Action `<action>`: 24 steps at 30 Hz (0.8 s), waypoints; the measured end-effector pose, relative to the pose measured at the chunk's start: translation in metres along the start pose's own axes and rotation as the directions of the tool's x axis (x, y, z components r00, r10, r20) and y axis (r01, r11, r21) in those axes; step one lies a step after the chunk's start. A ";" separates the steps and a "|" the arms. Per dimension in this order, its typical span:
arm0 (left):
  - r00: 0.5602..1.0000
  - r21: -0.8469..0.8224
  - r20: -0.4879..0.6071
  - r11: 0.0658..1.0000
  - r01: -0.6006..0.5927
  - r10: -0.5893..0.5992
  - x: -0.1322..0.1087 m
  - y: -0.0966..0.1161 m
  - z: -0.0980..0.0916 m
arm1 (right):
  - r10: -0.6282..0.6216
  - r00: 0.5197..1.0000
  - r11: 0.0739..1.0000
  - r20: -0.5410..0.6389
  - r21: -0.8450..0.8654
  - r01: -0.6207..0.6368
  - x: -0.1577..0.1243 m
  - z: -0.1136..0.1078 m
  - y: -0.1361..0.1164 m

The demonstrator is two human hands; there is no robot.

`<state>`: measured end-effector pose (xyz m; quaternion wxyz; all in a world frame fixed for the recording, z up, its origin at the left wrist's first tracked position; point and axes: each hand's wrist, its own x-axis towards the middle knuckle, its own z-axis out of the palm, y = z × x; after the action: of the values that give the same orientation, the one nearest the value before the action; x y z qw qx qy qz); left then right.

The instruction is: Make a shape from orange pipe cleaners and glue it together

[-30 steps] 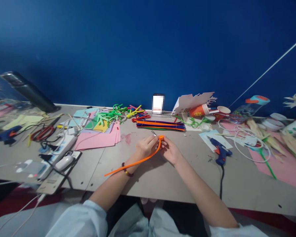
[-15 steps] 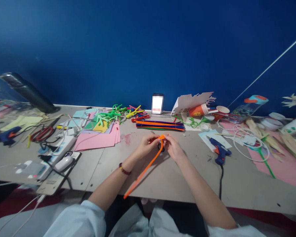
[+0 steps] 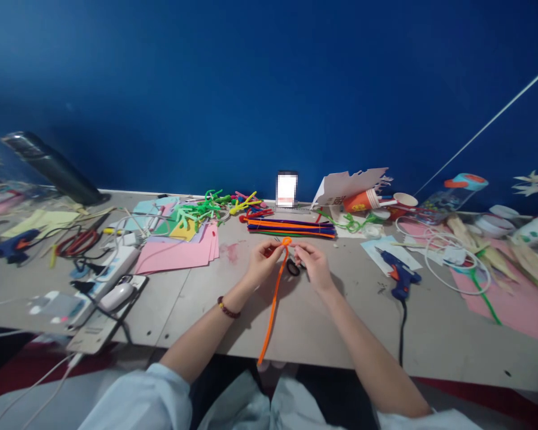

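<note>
Just in front of the bundled multicoloured pipe cleaners (image 3: 291,227), the left hand (image 3: 264,263) and right hand (image 3: 316,267) pinch the small looped top of a long orange fuzzy pipe cleaner (image 3: 274,304), above black-handled scissors (image 3: 293,268).

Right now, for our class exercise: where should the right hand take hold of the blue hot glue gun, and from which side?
Take the handle of the hot glue gun from the near side with the right hand. The handle points toward the person and the nozzle away, so this seems the natural approach. Stay above the black cord leaving its base.
</note>
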<state>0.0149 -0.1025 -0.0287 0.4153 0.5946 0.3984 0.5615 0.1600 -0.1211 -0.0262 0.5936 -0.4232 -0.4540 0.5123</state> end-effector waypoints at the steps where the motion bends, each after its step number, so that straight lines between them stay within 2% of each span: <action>1: 0.996 0.079 -0.014 0.993 -0.082 0.083 -0.001 0.000 0.000 | 0.010 1.000 1.000 0.003 -0.017 -0.010 0.000 0.000 0.001; 4: 0.954 0.275 -0.021 0.919 -0.281 0.298 -0.004 0.000 -0.001 | 0.078 0.997 0.997 0.019 0.024 -0.078 -0.001 0.002 0.006; 7: 0.913 0.375 -0.021 0.850 -0.370 0.407 -0.006 -0.001 -0.002 | 0.154 0.988 0.980 0.017 0.124 -0.155 0.000 0.005 0.012; 13: 0.902 0.440 -0.018 0.814 -0.380 0.431 -0.006 -0.003 -0.002 | 0.183 0.983 0.959 -0.023 0.226 -0.173 -0.003 0.011 0.009; 18: 0.887 0.481 0.013 0.775 -0.411 0.462 -0.006 -0.004 -0.002 | 0.227 0.973 0.930 0.024 0.290 -0.225 -0.003 0.013 0.009; 21: 0.847 0.550 0.077 0.686 -0.477 0.527 -0.004 -0.008 -0.003 | 0.254 0.966 0.907 0.047 0.335 -0.254 -0.003 0.013 0.011; 24: 0.764 0.649 0.114 0.535 -0.541 0.635 -0.002 -0.013 -0.005 | 0.273 0.960 0.888 0.066 0.367 -0.277 -0.004 0.014 0.009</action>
<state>0.0096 -0.0994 -0.0414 -0.0585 0.7589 0.3699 0.5328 0.1443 -0.1237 -0.0324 0.5816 -0.3596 -0.2878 0.6705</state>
